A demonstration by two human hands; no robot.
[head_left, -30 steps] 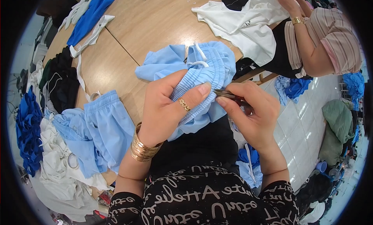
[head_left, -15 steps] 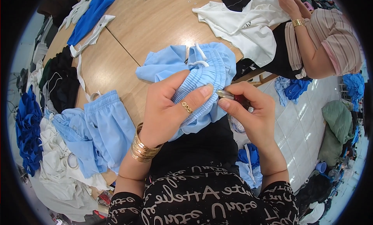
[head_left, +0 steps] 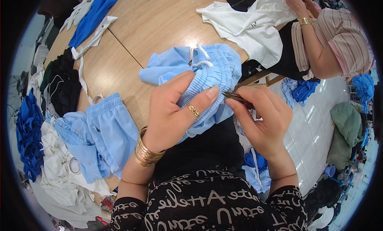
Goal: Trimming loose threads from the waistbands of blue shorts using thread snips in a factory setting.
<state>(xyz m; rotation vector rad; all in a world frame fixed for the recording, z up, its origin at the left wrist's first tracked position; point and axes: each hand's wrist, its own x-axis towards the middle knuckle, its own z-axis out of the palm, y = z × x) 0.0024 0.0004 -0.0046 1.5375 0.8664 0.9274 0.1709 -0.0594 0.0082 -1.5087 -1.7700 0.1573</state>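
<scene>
A pair of light blue shorts (head_left: 223, 71) with a gathered elastic waistband and white drawstring ends is bunched up in front of me, partly over the table edge. My left hand (head_left: 171, 111) grips the waistband, its thumb pressed along the ribbed elastic. In my right hand (head_left: 267, 119) is a small pair of thread snips (head_left: 236, 97), pinched between thumb and fingers. The tips of the snips meet the waistband edge just right of my left thumb. The rest of the tool is hidden in my right fingers.
On the wooden table (head_left: 131, 15), more light blue shorts (head_left: 111, 127) lie at left beside white cloth (head_left: 60, 167) and blue garments (head_left: 30, 135). A co-worker's arm (head_left: 323, 55) and a white garment (head_left: 259, 35) are at far right. Blue bundles (head_left: 305, 90) lie on the tiled floor.
My right hand has turned and shifted slightly right, so the snips lie at a different angle, their tips still at the waistband. My left hand and the shorts have barely moved.
</scene>
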